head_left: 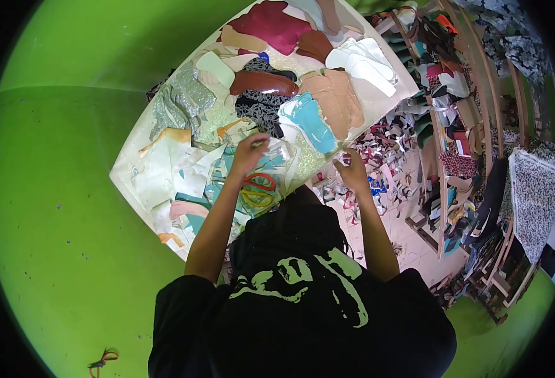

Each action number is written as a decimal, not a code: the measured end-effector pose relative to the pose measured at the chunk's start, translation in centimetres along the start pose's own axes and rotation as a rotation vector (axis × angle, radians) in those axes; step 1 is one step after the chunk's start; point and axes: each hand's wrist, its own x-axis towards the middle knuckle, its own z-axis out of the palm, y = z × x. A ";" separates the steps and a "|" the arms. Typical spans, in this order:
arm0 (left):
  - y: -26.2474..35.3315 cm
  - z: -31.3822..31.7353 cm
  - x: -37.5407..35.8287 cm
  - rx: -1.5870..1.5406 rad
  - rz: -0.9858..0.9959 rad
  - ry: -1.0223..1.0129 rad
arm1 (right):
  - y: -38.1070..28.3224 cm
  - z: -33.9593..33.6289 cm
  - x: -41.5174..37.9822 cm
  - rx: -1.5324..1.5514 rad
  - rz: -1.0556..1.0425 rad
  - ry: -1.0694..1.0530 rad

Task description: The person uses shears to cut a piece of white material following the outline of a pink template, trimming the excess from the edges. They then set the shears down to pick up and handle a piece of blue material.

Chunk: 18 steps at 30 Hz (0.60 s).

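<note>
My left hand [250,153] hovers over the scraps in the middle of the table, its fingers curled but apart, with nothing visible in them. Just below it lie scissors [260,183] with one red and one yellow handle loop. My right hand [353,170] is at the table's right edge, fingers pinched together on something too small to make out. Between the hands are pale offcut strips [292,156] and a stack of turquoise sole-shaped pieces [309,123]. Tan sole-shaped pieces [333,104] lie beyond the right hand.
The cream table [129,165] carries white sole pieces [364,63], glossy brown pieces [261,83], maroon material [271,25] and silvery pieces [180,101]. Offcuts [378,167] litter the floor at right, beside a crowded wooden rack [441,157]. A green wall [69,189] stands at left.
</note>
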 end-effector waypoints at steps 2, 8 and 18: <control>-2.8 -2.1 -3.1 -0.038 -0.050 0.085 | -0.8 0.6 -1.0 -0.051 -0.050 -0.052; -11.1 -8.7 -15.2 -0.189 -0.076 0.499 | -6.1 7.8 -4.6 -0.013 -0.245 -0.387; -21.6 -15.3 -29.6 -0.372 -0.112 0.963 | -14.6 28.2 -15.3 0.028 -0.534 -0.690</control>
